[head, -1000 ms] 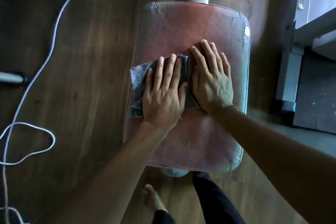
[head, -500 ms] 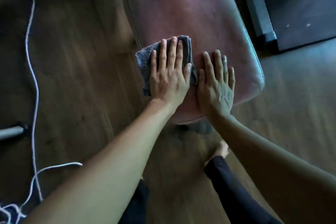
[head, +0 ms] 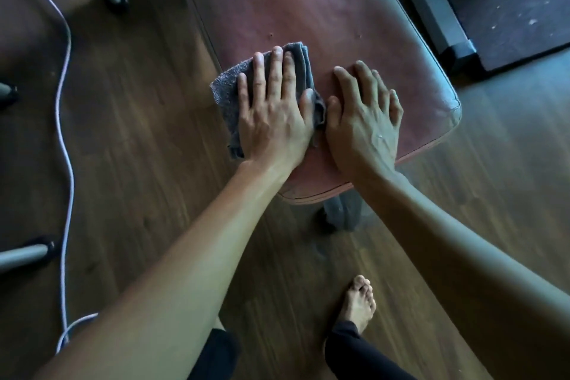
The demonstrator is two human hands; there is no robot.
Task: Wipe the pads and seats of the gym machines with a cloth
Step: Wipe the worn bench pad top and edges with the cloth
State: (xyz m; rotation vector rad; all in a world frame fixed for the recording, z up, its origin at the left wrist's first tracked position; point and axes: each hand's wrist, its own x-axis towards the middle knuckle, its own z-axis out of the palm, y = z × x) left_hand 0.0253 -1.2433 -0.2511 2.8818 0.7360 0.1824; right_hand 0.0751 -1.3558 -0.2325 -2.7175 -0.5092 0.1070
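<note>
Now left hand (head: 271, 111) flat, fingers straight, presses cloth (head: 226, 88) on seat (head: 308, 3) at its near left edge; right hand (head: 364, 120) lies flat on seat beside cloth. Keep pressure even, overlap strokes toward far end.

Pad (head: 308, 9): faded reddish-brown, mottled, with paler scuffs and a few small dark specks. Its right edge takes a bluish-grey sheen, and I note thin salmon-pink piping along the near rim.

Cloth (head: 226, 86): plain mid grey, no print. The looped nap reads slightly lighter at the left corner.

Floor (head: 123, 133): dark brown wood-grain planks, streaked lengthwise.

Cable (head: 63, 102), left: plain white.

Machine legs (head: 21, 253), left: pale grey tubes with black end caps (head: 51, 245).

Frame bar (head: 438, 15), far right: flat grey, black at its near end.

Mat (head: 509, 9) beside it: near-black, flecked with white spots.

My trousers (head: 348, 348), near edge: solid black.
</note>
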